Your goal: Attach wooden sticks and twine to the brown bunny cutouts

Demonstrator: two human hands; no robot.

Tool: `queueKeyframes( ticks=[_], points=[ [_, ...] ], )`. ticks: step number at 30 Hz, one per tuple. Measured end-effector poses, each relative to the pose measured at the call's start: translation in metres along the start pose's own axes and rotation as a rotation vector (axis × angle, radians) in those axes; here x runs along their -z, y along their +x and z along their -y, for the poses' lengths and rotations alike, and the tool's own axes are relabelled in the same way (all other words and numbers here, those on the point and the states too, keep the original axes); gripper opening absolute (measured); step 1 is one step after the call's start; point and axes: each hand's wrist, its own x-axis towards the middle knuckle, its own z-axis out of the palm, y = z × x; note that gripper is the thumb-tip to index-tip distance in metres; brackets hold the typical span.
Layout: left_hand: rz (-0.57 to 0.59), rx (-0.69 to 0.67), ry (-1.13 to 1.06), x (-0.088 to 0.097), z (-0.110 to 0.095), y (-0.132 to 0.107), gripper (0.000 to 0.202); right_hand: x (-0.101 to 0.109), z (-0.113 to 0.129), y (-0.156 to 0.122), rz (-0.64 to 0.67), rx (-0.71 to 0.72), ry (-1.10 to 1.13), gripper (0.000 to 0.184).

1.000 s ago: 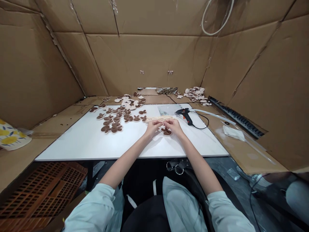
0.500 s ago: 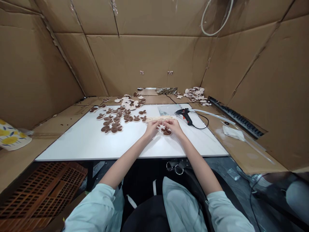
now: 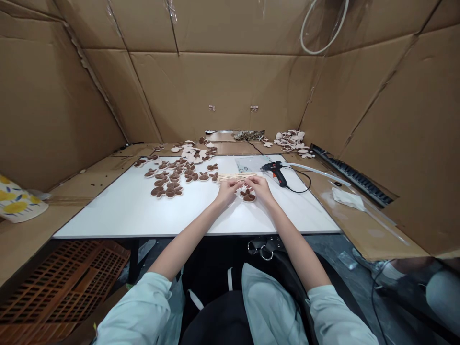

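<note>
Over the white board (image 3: 118, 211), my left hand (image 3: 228, 188) and my right hand (image 3: 259, 187) meet fingertip to fingertip. Both are closed in a pinch. Whatever small thing sits between the fingers is too small to make out. Just below them lies a brown rabbit-head-shaped piece with a pale edge (image 3: 247, 195). Behind my fingers rests a bundle of thin pale sticks (image 3: 230, 177), partly hidden by the hands. Many more such brown pieces (image 3: 174, 190) are spread left of my left hand. A black glue gun (image 3: 276, 172) lies right of my right hand.
White and brown pieces lie piled at the back (image 3: 194, 152) and back right (image 3: 289, 139). The glue gun's cable curls on the board. Cardboard walls (image 3: 230, 81) enclose the table. A white wipe (image 3: 348, 198) lies at the right, an orange crate (image 3: 64, 287) lower left.
My fingers have shifted slightly, and the rabbit-shaped piece below them shows a little more. The view has moved very slightly. Nothing else has visibly changed.
</note>
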Motion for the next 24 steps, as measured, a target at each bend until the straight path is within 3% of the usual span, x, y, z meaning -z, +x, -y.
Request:
queueKeyframes(
  ticks=[9,18,24],
  points=[
    [0.073,0.023,-0.026,-0.002,-0.010,-0.005,0.021,0.001,-0.009,0.004,-0.032,0.029,-0.066,0.030],
    [-0.001,0.040,0.017,0.001,0.001,-0.001,0.024,-0.001,-0.005,0.003,0.017,-0.019,-0.010,0.037],
    [-0.073,-0.064,0.080,0.003,-0.002,-0.001,0.023,-0.001,0.002,0.000,0.036,-0.068,0.002,0.038]
  ],
)
